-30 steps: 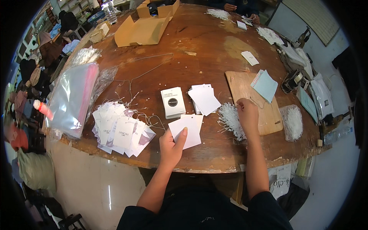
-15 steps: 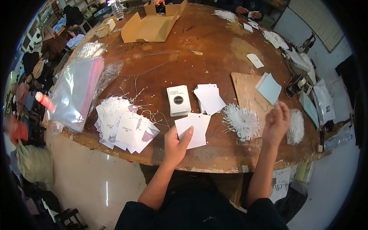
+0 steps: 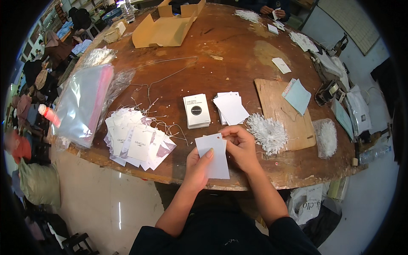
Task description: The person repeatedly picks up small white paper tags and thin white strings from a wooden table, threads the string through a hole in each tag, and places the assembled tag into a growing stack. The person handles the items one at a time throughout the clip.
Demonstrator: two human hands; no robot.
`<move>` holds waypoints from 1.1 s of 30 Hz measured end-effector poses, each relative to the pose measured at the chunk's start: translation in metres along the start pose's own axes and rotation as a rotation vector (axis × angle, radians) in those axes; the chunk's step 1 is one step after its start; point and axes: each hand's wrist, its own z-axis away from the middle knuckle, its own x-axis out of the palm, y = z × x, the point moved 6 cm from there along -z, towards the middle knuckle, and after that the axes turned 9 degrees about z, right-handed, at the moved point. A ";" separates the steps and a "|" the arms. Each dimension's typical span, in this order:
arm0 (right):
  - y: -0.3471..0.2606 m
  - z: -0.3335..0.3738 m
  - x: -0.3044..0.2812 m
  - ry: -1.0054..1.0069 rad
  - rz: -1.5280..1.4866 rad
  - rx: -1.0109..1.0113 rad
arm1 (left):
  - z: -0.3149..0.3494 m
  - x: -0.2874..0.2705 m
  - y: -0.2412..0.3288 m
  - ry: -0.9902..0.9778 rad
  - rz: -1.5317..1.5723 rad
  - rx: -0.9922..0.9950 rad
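Observation:
My left hand [image 3: 199,168] grips a couple of white hang tags [image 3: 215,163], its thumb flat on the front one, just above the table's near edge. A small punched hole shows near the tags' top corner. At that corner my right hand [image 3: 240,148] is closed in a pinch against the tags; anything between its fingertips is hidden. Beyond my hands stand a stack of printed tags [image 3: 196,121] with a black round mark and a looser stack of blank white tags [image 3: 231,108]. To the right lies a bundle of white tag strings [image 3: 267,134].
Strung tags [image 3: 142,142] lie heaped at left, beside clear plastic bags [image 3: 83,102]. A thin wooden board [image 3: 267,93] bears a pale blue paper [image 3: 297,100]; a bagged string bundle [image 3: 326,138] lies nearby. A cardboard box [image 3: 163,32] stands far off. Another person's hands [image 3: 272,12] hold a tag.
My right hand has swung left and down from beside the wooden board to the tags. My left hand has brought the tags slightly nearer and turned them more upright.

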 end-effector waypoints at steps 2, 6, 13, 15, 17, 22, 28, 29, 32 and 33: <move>-0.003 -0.001 0.005 0.002 0.101 -0.057 | 0.000 0.003 -0.004 -0.006 0.072 -0.008; -0.004 -0.001 -0.001 0.033 -0.009 -0.051 | 0.002 0.008 -0.006 -0.002 0.075 0.050; -0.009 -0.004 0.002 -0.172 -0.206 0.102 | 0.007 0.003 -0.013 -0.046 -0.124 -0.166; -0.013 -0.003 0.001 -0.185 -0.070 0.147 | 0.008 0.002 -0.012 -0.064 -0.197 -0.191; -0.016 -0.002 -0.003 -0.218 -0.081 0.234 | 0.009 0.004 -0.009 -0.132 -0.263 -0.210; -0.018 -0.003 -0.008 -0.257 -0.023 0.256 | 0.012 0.011 -0.008 -0.260 -0.370 -0.361; -0.010 -0.001 -0.019 -0.221 -0.033 0.250 | 0.015 0.020 -0.014 -0.396 -0.444 -0.375; -0.008 0.000 -0.021 -0.242 0.016 0.278 | 0.014 0.020 -0.012 -0.418 -0.513 -0.336; -0.015 0.002 -0.031 -0.319 0.249 0.220 | 0.010 0.007 0.008 -0.222 -0.436 -0.253; -0.022 0.003 -0.035 -0.380 0.394 0.127 | 0.005 0.002 0.022 -0.153 -0.454 -0.161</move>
